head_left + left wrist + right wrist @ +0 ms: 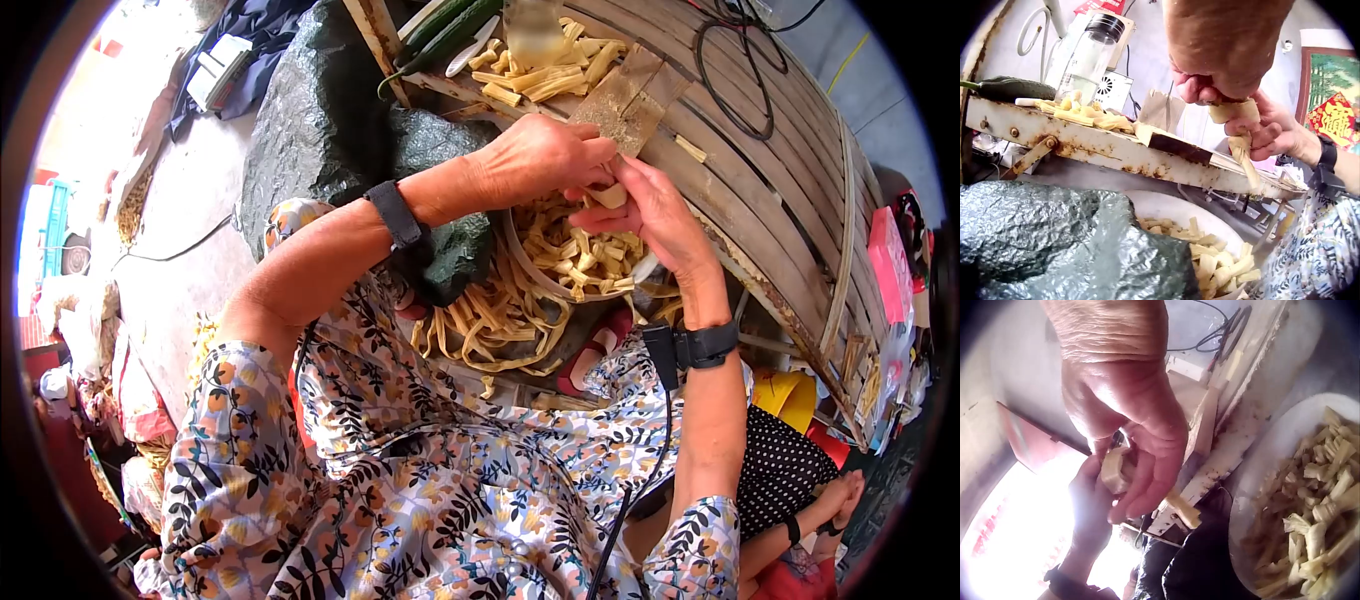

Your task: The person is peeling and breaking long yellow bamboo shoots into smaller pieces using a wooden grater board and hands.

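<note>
Pale-yellow strip was raised near the basin of similar pieces, pinched by the left hand and right hand, each grip closed around it, probably for steadiness.

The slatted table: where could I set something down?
The slatted table is bare between the black cable and the near edge, right of the board, save one loose yellow piece. Its left end is crowded: yellow strips, jar, cucumbers.
</note>
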Motion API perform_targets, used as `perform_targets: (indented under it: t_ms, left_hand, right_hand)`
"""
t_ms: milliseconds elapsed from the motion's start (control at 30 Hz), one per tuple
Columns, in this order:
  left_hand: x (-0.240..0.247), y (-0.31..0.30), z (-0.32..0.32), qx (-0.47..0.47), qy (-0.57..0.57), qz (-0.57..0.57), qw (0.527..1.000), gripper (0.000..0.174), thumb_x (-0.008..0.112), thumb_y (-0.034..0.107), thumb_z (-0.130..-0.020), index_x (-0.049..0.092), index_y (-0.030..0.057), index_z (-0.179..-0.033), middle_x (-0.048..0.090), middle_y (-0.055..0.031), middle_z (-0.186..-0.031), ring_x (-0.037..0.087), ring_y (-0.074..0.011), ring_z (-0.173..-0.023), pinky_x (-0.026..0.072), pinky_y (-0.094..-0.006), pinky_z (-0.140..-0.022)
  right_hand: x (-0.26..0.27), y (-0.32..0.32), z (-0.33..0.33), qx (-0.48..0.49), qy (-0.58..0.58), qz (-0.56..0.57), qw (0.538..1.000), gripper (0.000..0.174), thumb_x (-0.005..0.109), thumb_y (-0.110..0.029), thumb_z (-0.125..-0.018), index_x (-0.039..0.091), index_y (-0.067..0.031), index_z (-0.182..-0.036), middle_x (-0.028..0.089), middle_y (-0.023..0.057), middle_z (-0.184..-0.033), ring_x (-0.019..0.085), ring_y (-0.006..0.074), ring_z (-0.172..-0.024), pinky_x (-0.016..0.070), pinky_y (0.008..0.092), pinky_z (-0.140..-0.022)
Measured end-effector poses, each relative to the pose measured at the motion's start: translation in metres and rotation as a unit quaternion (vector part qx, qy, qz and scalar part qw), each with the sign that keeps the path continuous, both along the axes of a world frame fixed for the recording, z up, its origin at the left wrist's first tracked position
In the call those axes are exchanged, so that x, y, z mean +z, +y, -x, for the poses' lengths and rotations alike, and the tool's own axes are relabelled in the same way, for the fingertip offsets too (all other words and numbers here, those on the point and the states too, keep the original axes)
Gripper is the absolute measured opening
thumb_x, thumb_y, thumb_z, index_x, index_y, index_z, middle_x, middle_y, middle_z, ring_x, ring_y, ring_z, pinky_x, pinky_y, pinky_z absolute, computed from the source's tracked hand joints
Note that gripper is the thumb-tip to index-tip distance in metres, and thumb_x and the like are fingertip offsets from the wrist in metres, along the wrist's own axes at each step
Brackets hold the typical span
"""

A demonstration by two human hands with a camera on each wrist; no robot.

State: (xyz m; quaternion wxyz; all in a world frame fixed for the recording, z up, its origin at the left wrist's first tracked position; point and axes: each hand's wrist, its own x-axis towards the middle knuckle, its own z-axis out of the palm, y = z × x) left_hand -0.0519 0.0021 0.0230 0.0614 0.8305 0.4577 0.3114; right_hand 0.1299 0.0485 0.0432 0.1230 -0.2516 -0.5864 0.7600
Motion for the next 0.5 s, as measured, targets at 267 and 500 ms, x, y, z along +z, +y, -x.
perform_targets:
  t_ms: [267, 500]
  left_hand:
    - [0.015, -0.012, 0.01, 0.032, -0.591, 0.402, 0.699, 0.019, 0.05, 0.026, -0.089, 0.055, 0.0092, -0.081, 0.029, 0.0078, -0.059, 0.025, -0.004, -0.049, 0.0201, -0.0199, -0.046]
    - [0.023, -0.01, 0.037, -0.062, -0.741, 0.438, 0.505, 0.018, 0.045, 0.027, -0.092, 0.052, 0.0122, -0.085, 0.026, 0.007, -0.059, 0.024, -0.0043, -0.049, 0.0231, -0.0197, -0.047]
  right_hand:
    - [-0.006, 0.007, -0.015, -0.078, -0.046, -0.15, 0.985, 0.026, 0.06, -0.019, -0.084, 0.054, -0.0002, -0.101, 0.057, 0.0009, -0.068, 0.045, 0.0021, -0.049, 0.0322, 0.0166, -0.04]
    - [0.001, -0.004, -0.009, -0.093, -0.066, -0.207, 0.972, 0.014, 0.056, -0.016, -0.086, 0.062, -0.0032, -0.087, 0.053, -0.0029, -0.061, 0.034, -0.0006, -0.043, 0.0257, 0.0154, -0.038]
